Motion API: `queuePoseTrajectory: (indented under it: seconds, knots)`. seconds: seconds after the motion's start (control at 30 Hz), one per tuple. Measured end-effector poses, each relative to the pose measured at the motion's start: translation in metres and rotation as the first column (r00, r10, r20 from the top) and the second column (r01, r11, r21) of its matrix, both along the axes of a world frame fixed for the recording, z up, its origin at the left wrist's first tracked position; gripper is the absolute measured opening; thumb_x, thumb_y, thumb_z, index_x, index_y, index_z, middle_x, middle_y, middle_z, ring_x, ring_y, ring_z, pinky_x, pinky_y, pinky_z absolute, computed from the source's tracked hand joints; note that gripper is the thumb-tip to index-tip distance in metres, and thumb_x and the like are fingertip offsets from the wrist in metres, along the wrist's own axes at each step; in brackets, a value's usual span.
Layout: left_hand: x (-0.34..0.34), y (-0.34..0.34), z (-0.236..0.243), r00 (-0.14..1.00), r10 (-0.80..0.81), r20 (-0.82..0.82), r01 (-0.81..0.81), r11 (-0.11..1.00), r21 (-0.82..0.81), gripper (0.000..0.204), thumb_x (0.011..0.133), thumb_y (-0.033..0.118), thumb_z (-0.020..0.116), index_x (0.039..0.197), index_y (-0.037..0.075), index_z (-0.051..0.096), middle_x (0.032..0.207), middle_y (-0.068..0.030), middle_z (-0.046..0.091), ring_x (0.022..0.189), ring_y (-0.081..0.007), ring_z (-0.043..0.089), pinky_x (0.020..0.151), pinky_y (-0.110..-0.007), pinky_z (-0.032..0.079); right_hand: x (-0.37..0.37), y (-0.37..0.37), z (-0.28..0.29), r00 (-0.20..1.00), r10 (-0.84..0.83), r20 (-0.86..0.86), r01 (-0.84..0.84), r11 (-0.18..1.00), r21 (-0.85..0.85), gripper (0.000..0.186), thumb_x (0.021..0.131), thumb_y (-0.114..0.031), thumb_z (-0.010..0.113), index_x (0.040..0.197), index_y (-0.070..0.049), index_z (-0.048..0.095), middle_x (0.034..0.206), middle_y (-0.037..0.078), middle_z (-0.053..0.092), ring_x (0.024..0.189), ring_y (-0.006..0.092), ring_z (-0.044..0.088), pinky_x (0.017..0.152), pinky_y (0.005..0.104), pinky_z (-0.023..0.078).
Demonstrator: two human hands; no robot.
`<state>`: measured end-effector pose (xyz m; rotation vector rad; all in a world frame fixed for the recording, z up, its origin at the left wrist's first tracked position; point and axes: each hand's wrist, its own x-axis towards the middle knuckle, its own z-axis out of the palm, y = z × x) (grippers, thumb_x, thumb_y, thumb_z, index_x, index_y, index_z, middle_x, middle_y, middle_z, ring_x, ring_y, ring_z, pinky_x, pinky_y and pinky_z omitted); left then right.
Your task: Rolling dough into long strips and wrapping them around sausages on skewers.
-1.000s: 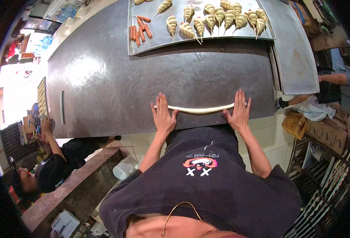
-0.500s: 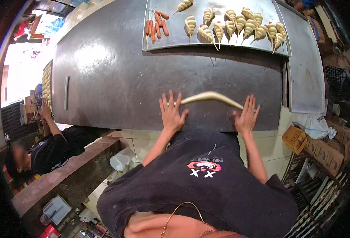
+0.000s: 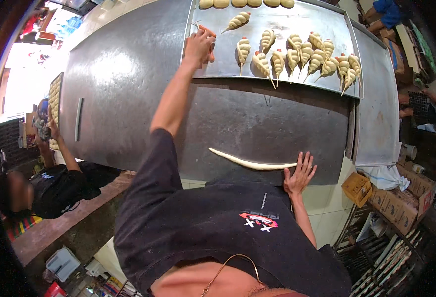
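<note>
A long thin rope of pale dough [image 3: 250, 163] lies in a shallow curve near the front edge of the dark worktable [image 3: 129, 94]. My right hand [image 3: 301, 174] rests flat on the rope's right end, fingers stretched out. My left arm reaches far forward to the metal tray [image 3: 277, 82], where my left hand [image 3: 198, 49] has its fingers bent around orange-red sausages [image 3: 207, 30] at the left side. The hand covers most of that pile. Several sausages on sticks wrapped in spiral dough [image 3: 278, 63] lie across the tray, tips of sausage showing.
Round dough pieces [image 3: 239, 3] line the tray's far edge. A thin grey bar [image 3: 79, 119] lies on the table's left. Another person [image 3: 54, 190] works at far left beside a tray of dough [image 3: 55, 99]. Cardboard boxes [image 3: 396, 205] and a yellow crate [image 3: 357, 189] stand at right.
My left hand has left the dough rope and gone forward to the sausages. The rope, formerly arched away from me, now sags toward me. My right hand stays at its right end.
</note>
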<state>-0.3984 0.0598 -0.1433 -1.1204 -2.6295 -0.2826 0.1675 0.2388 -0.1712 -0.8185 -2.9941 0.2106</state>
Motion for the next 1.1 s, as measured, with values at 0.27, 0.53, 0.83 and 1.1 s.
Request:
queuePoseTrajectory:
  seconds: [0.27, 0.53, 0.83, 1.1]
  knots:
    - [-0.004, -0.019, 0.008, 0.793, -0.587, -0.162, 0.515, 0.789, -0.335, 0.018, 0.081, 0.013, 0.059, 0.099, 0.012, 0.061, 0.104, -0.0004, 0.061, 0.113, -0.0169, 0.055, 0.103, -0.038, 0.034, -0.002, -0.001, 0.002, 0.996, -0.035, -0.082, 0.033, 0.999, -0.025, 0.073, 0.097, -0.061, 0.039, 0.154, -0.016, 0.032, 0.161, 0.008, 0.025, 0.149, 0.0296, 0.020, 0.119, 0.0557, 0.009]
    - [0.287, -0.082, 0.024, 0.648, 0.053, 0.760, -0.640, 0.579, 0.505, 0.021, 0.104, 0.017, 0.047, 0.113, 0.002, 0.058, 0.077, -0.0022, 0.054, 0.064, -0.0107, 0.048, 0.059, -0.025, 0.039, -0.001, -0.002, -0.002, 0.999, -0.036, -0.027, 0.034, 0.996, -0.083, 0.076, 0.095, -0.061, 0.042, 0.155, -0.018, 0.028, 0.164, 0.008, 0.016, 0.151, 0.0328, 0.012, 0.119, 0.0555, 0.004]
    - [0.434, -0.145, -0.005, 0.123, -0.653, 0.747, -0.989, -0.143, 0.037, 0.030, 0.100, 0.005, 0.053, 0.130, 0.001, 0.051, 0.095, -0.0066, 0.061, 0.080, -0.0136, 0.058, 0.075, -0.028, 0.053, -0.135, -0.106, 0.022, 0.754, 0.458, -0.471, -0.608, 0.758, -0.236, 0.038, 0.080, -0.032, 0.075, 0.113, -0.014, 0.069, 0.129, 0.007, 0.055, 0.126, 0.0302, 0.044, 0.102, 0.0481, 0.034]
    - [0.440, -0.133, -0.009, -0.054, -0.703, 0.709, -0.998, 0.019, -0.057, 0.019, 0.097, 0.015, 0.063, 0.110, 0.001, 0.062, 0.091, -0.0040, 0.062, 0.077, -0.0119, 0.058, 0.067, -0.025, 0.051, -0.148, -0.143, 0.029, 0.891, 0.147, -0.429, -0.446, 0.456, -0.771, 0.015, 0.084, -0.016, 0.073, 0.093, -0.004, 0.073, 0.081, 0.010, 0.071, 0.074, 0.0244, 0.067, 0.070, 0.0358, 0.052]
